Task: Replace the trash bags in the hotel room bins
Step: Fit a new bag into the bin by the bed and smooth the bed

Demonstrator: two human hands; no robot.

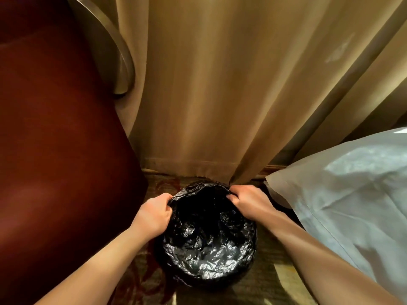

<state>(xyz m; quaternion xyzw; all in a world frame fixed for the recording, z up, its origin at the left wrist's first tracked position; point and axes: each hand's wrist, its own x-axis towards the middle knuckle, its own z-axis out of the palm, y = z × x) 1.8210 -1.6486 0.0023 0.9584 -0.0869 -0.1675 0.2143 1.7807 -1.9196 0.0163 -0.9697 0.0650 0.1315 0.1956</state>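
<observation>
Gripping the black bag [207, 245] at its rim, left hand [154, 213] and right hand [246, 202] curl tight; plastic hides the bin.

- Bin: hidden under black bag [207, 245], below the fingers.
- Fingertips of left hand [154, 213]: buried in bag folds (right hand [248, 204] likewise).
- Pillow [352, 194], right of the fingers: cut off by the frame edge.

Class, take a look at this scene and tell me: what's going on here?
A person reaches down to a round bin on the carpet, between a dark red chair and a white pillow. The left hand and right hand each grip the edge of the black trash bag at the bin's far rim. The bag lines the bin, crumpled and seemingly empty.
</observation>
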